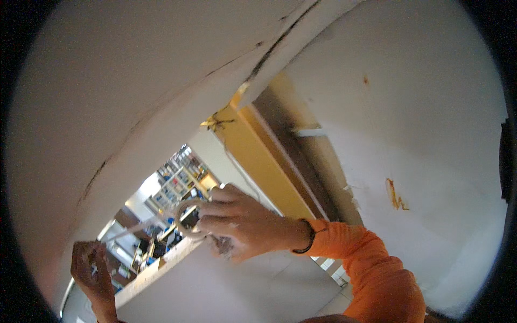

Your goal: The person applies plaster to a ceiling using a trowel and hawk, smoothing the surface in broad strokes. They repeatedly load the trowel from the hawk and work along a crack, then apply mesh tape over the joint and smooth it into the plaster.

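Note:
My right hand (242, 223), in an orange sleeve with a dark band at the wrist, is closed on a pale roll of tape (180, 219). The ring of the roll sticks out past the fingertips on the left. From it a whitish strip of tape (132, 230) runs to the lower left. At the far end of that strip, my left hand (90, 269) is raised with its fingers pinched together. Shadow and blur partly hide what lies between those fingers.
A pale cracked surface (107, 97) spans the upper left. A yellow panel (264, 161) and a scuffed whitish panel (425, 145) stand to the right. A thin cord (239, 167) hangs behind my right hand. Beyond the opening, cluttered shelves (175, 191) show.

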